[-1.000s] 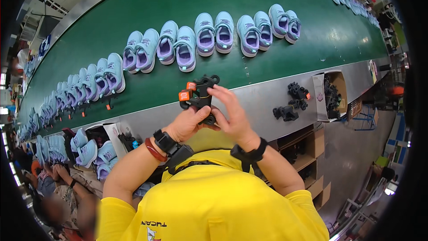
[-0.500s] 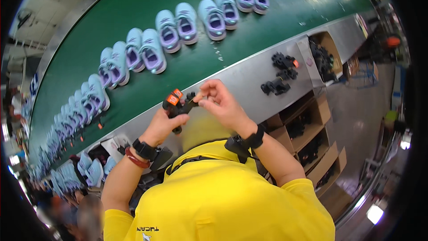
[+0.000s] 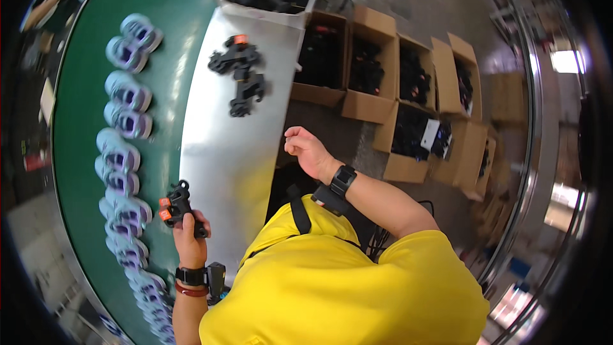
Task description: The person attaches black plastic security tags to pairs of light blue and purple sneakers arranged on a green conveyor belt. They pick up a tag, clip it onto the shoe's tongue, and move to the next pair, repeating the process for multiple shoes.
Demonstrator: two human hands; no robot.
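Note:
My left hand [image 3: 191, 243] is closed round a pair of black plastic pieces [image 3: 181, 199] with orange labels, over the edge between the green belt and the metal ledge. My right hand [image 3: 309, 152] is away from them, right of the ledge, with its fingers curled in. Whatever those fingers hold, if anything, is too small or hidden. Farther up the metal ledge [image 3: 217, 147] lies a cluster of similar black plastic pieces [image 3: 239, 73], one with an orange label.
Light blue sneakers [image 3: 128, 92] stand in a long row on the green belt [image 3: 167, 83]. An open carton [image 3: 306, 19] of black pieces sits at the ledge's far end. Several open cartons [image 3: 370, 99] with dark contents stand right, on the floor. A person's arm [image 3: 51, 5] shows far left.
The view has swung right, toward the cartons. My right hand has come off the black pieces and moved apart. My left hand still holds them.

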